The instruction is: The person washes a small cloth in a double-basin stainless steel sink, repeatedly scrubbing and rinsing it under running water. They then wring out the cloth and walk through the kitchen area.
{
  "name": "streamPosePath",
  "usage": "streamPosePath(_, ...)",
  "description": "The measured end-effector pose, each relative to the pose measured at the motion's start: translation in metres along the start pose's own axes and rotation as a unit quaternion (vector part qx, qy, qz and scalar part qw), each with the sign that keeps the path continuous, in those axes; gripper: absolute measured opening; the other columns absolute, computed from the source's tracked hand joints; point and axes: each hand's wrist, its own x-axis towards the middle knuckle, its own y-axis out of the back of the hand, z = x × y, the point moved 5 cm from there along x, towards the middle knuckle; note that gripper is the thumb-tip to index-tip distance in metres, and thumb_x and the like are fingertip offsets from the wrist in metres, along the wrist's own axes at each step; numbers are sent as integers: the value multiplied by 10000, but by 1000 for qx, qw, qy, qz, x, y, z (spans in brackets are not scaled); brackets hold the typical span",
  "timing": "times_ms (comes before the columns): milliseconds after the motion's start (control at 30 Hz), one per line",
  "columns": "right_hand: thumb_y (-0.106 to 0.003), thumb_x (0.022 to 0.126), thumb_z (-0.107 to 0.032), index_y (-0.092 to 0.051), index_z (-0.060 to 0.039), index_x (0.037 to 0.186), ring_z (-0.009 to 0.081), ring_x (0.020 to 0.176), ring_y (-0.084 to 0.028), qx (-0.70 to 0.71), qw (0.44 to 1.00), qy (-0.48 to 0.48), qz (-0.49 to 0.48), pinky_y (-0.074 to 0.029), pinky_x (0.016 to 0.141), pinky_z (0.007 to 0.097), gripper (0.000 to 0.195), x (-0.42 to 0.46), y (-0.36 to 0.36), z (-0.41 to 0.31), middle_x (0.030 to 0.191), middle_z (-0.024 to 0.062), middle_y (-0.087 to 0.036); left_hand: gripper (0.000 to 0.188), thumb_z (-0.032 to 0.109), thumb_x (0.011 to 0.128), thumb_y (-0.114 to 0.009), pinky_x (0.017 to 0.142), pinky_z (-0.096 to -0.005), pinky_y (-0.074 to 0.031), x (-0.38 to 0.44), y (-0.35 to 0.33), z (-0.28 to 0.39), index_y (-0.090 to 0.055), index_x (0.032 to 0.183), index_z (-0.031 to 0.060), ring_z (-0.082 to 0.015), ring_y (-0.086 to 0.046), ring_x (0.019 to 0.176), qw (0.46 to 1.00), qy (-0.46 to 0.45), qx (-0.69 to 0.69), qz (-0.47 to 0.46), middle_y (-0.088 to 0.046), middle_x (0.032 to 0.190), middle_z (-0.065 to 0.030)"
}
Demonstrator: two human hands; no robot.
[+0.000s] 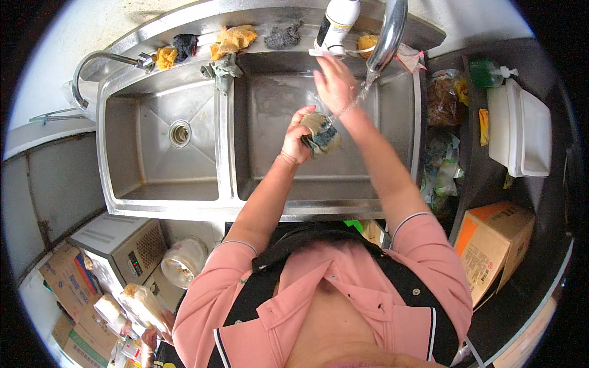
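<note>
My left hand (298,141) grips a wet, bunched cloth (322,133), pale with dark green patches, above the right basin (331,184) of a steel double sink. Up and to the right of it, my right hand (336,85) is raised with its fingers apart and holds nothing. Water runs from the right faucet (389,37) and falls over my right wrist. Just beyond my right fingertips stands a white device with a black panel (338,23) on the sink's back ledge.
Yellow cloths (233,41), a steel wool pad (282,37) and a grey cloth (223,71) lie along the back ledge and divider. A second faucet (87,60) arches at the left. To the right are a green pump bottle (485,73), white tubs (501,129) and a cardboard box (487,248).
</note>
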Motion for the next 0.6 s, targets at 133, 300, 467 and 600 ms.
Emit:
streamPosePath(133,-417,859,-481,-571,-96,1076,240,1016,-527,614,469,-623,-124,-445,830,406,467,-182,-97,68,1081,104,-569,514,148,674,-499,878,-407,-407,1,-9,10,-419,1180,92,-294,-506,982,995,35,-87,-21,-523,1082,-176)
streamPosePath(300,-426,851,-485,-458,-106,1182,274,1006,-538,801,188,-538,-184,-454,767,555,505,-146,-49,-46,1155,124,-515,224,62,757,-561,749,-326,-466,12,21,17,-501,970,97,-177,-549,846,995,0,92,32,-572,920,-81)
streamPosePath(467,-627,780,-262,-499,-50,1035,177,654,-605,698,417,-472,-341,-501,493,286,356,-113,-47,-48,836,90,-592,152,4,773,-605,721,-272,-458,24,2,53,-503,865,69,-145,-551,833,956,-76,284,6,-608,947,-94)
streamPosePath(600,-658,721,-115,-537,-18,712,55,385,-345,657,493,-412,-395,-207,327,212,156,-74,-66,-44,510,-15,-412,118,40,752,-639,666,-241,-443,40,-15,101,-561,835,69,-75,-519,742,852,-157,500,-10,-610,826,-17)
